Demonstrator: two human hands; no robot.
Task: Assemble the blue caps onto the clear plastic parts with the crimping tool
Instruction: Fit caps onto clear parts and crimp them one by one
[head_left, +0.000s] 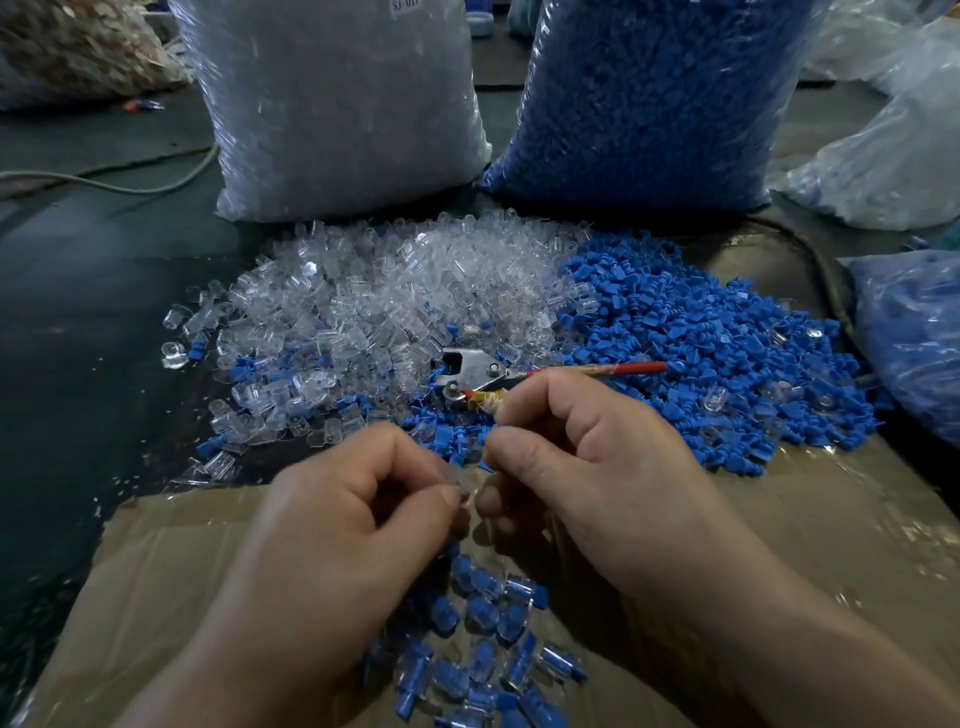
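Early yet: small heap of assembled pieces (483, 639) near, on cardboard (831, 545); big loose piles of clear plastic parts (389, 296) far left, blue caps (701, 353) far right. Left hand (353, 519) pinching a blurred clear part (461, 491); right hand (587, 467) curled, apparently gripping crimping tool (478, 369) by its taped handle.

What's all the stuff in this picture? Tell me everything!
clear parts: one big heap, see-through, middle.
blue caps: one big heap, blue, right of the clear heap.
crimping tool: one, silver head, red handles, between the heaps.
finished pieces: small heap, clear with blue inside, nearest.
cardboard: one sheet, brown, under the hands.
white bag: one, behind the clear heap.
blue bag: one, behind the blue heap.
cable: one, pale, far left.
left hand: pinches a clear part, blurred.
right hand: grips the tool's handle.
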